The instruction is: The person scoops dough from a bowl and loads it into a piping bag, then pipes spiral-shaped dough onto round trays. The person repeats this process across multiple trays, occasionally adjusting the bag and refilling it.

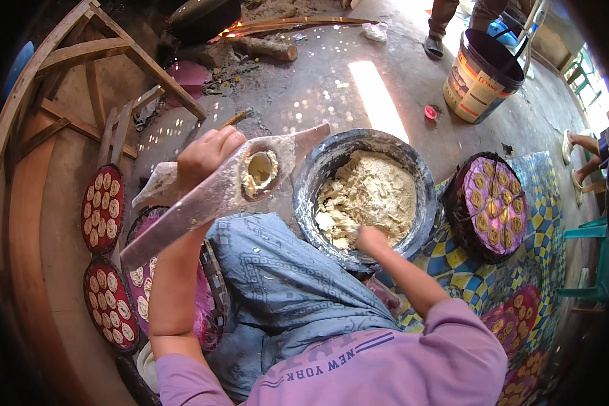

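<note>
My left hand [210, 150] is wrapped round a long wooden press [203, 220], held tilted above my lap. A round hole in its upper part is smeared with dough. Beside it stands a dark, flour-dusted tub [423, 223] with a mass of pale, crumbly dough [379, 186] inside. At the near edge of that dough is my right hand [371, 241], its fingers curled and slightly blurred. Whatever they grip is hard to make out. Under my left forearm, a round tray [213, 298] carries coiled dough pieces, partly hidden by the arm and press.
Two red discs [103, 210] with dough coils lie at the left, near a wooden frame [91, 51]. On the right, a pink-topped round stack [492, 203] rests on a patterned mat [538, 186]. A bucket [480, 84], a fire [231, 28] and other people's feet [433, 46] are farther off.
</note>
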